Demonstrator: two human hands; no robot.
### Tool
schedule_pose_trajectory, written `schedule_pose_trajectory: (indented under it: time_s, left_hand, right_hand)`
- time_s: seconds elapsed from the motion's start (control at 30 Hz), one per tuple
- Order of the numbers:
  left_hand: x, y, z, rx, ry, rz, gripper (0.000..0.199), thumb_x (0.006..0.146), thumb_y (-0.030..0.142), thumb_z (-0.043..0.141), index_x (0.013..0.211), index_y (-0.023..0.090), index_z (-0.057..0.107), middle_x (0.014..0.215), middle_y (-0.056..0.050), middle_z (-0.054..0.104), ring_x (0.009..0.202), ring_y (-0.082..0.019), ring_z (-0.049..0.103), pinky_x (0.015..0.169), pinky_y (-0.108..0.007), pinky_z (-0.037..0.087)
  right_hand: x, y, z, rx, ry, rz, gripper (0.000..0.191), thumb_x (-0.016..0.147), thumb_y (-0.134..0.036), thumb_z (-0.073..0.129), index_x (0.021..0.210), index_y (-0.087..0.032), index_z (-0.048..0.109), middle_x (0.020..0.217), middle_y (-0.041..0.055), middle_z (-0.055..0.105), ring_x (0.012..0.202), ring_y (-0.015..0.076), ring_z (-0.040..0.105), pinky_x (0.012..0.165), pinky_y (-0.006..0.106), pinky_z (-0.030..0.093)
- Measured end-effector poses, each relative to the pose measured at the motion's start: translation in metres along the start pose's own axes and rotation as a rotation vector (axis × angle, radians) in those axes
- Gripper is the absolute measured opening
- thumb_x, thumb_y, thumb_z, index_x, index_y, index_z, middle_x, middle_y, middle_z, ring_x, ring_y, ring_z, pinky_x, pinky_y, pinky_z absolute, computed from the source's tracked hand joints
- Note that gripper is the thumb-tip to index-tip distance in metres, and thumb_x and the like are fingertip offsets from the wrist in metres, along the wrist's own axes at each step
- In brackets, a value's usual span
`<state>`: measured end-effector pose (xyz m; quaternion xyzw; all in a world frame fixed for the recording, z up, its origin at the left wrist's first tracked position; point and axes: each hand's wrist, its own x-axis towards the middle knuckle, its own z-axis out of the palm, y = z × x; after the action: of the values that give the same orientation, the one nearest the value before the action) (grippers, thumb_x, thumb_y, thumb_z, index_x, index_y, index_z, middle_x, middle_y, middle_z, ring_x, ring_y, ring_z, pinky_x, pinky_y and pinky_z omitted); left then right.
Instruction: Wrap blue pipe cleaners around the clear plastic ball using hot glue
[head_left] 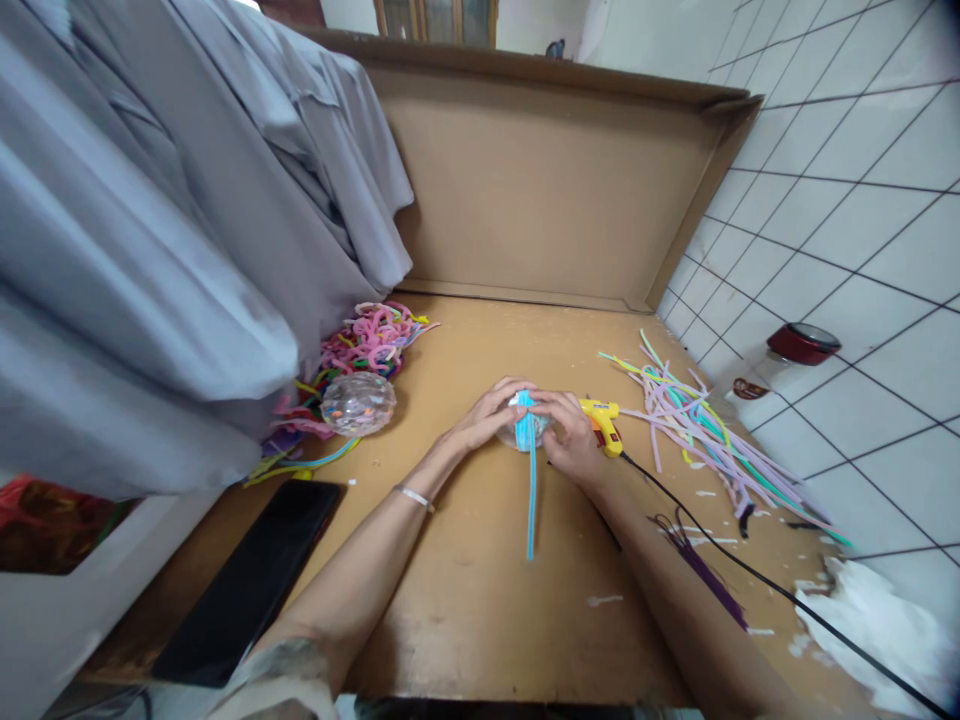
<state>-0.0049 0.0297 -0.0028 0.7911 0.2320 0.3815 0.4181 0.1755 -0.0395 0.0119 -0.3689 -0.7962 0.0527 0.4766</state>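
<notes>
Two bare hands meet over a small clear ball [507, 436] on a table [465, 590] — the left hand [491, 412] curved along its side, the right hand [574, 435] bent-fingered atop a blue strip [532, 490]; whether either pinches, I cannot tell. A yellow glue gun [609, 428] lies just beside the right hand.

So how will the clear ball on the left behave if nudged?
The clear ball looks apt to roll on the flat table, given its rounded sides. Probably light: see-through, seemingly thin-walled. The fuzzy pink stems right behind it would likely damp a push that way.
</notes>
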Motion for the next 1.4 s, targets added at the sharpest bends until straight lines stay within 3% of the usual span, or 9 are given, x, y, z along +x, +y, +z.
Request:
schedule_pose_trajectory:
  time_s: [0.27,0.4,0.6,1.1,1.4]
  left_hand:
    - [-0.001,-0.001,-0.003,0.007,-0.04,-0.035,0.059,0.073,0.038,0.065,0.129,0.022,0.054,0.132,-0.008,0.052,0.126,-0.028,0.048,0.112,-0.046,0.036]
    - [0.0,-0.001,0.001,0.023,-0.003,-0.007,0.064,0.068,0.04,0.072,0.126,0.019,0.055,0.13,-0.011,0.053,0.123,-0.029,0.05,0.11,-0.047,0.037]
    - [0.001,0.0,0.006,0.006,0.049,0.014,0.06,0.063,0.027,0.072,0.12,0.017,0.059,0.125,-0.012,0.055,0.12,-0.027,0.053,0.108,-0.044,0.04]
    - [0.002,0.005,0.007,0.024,0.056,0.021,0.058,0.061,0.023,0.067,0.117,0.013,0.061,0.122,-0.013,0.056,0.117,-0.028,0.054,0.107,-0.045,0.041]
    - [0.002,0.005,0.007,0.023,0.068,0.021,0.057,0.061,0.022,0.068,0.117,0.016,0.061,0.122,-0.012,0.057,0.117,-0.029,0.055,0.107,-0.047,0.041]
  right_hand:
    - [-0.001,0.002,0.001,0.016,0.007,0.02,0.046,0.068,-0.001,0.046,0.103,-0.025,0.065,0.115,0.006,0.067,0.108,0.0237,0.06,0.092,0.046,0.049]
    - [-0.001,0.003,0.001,-0.002,0.009,0.017,0.045,0.07,-0.001,0.046,0.102,-0.025,0.065,0.113,0.0059,0.068,0.107,0.0233,0.06,0.091,0.046,0.05]
    - [-0.003,-0.001,0.002,-0.059,0.034,-0.05,0.045,0.072,-0.002,0.045,0.106,-0.025,0.064,0.112,0.0071,0.068,0.105,0.0234,0.06,0.09,0.046,0.05]
    - [-0.008,-0.005,0.004,-0.417,0.028,-0.166,0.04,0.074,-0.007,0.048,0.108,-0.024,0.061,0.111,0.0065,0.069,0.102,0.0265,0.057,0.086,0.045,0.043]
    - [-0.008,-0.007,0.005,-0.301,0.062,-0.157,0.041,0.077,-0.005,0.045,0.108,-0.026,0.063,0.104,0.0046,0.071,0.099,0.0239,0.059,0.085,0.042,0.044]
